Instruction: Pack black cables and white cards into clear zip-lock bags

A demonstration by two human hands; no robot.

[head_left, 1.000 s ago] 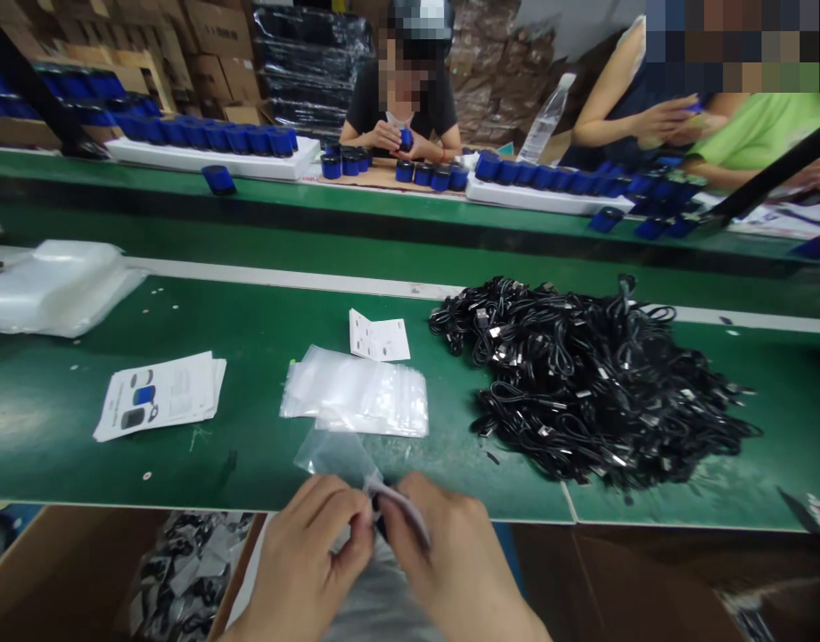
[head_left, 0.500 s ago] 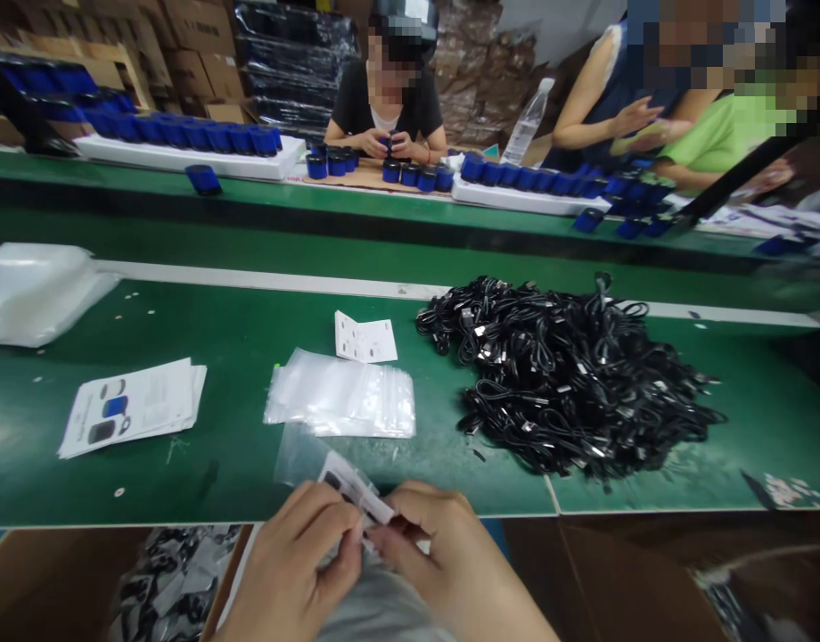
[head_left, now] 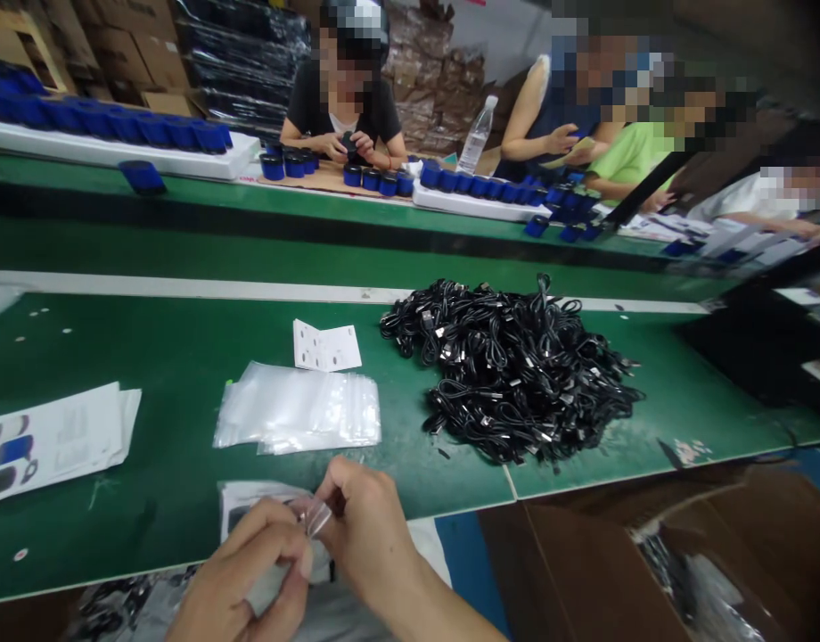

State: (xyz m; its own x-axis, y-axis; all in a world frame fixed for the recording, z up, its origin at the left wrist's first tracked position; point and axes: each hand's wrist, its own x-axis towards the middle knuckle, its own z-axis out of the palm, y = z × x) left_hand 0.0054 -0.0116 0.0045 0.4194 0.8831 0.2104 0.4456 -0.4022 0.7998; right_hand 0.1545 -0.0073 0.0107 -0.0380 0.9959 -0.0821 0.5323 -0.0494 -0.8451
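Observation:
At the table's near edge, my left hand [head_left: 253, 566] and my right hand [head_left: 370, 522] are close together, both pinching the edge of a clear plastic bag [head_left: 317, 517]. A printed leaflet [head_left: 233, 501] shows inside the bag, partly covered by my left hand. Just beyond my hands lies a stack of clear zip bags [head_left: 303, 412]. Behind that stack stands a folded instruction sheet [head_left: 328, 348]. To the right is a big heap of black USB cables [head_left: 517, 374], bundled. Printed leaflets [head_left: 55, 437] are piled at the left.
Across the bench, people work among blue cylindrical devices [head_left: 129, 125] on white foam trays [head_left: 240, 159]. A water bottle [head_left: 479, 135] stands there. Below the near edge at right is an open cardboard box [head_left: 584, 562] with bagged items. A black object [head_left: 750, 348] lies far right.
The view has swung right, so the things on the bench appear farther left. The leaflet, earlier sticking up between my fingers, now lies inside the bag, and my fingers pinch the bag's edge.

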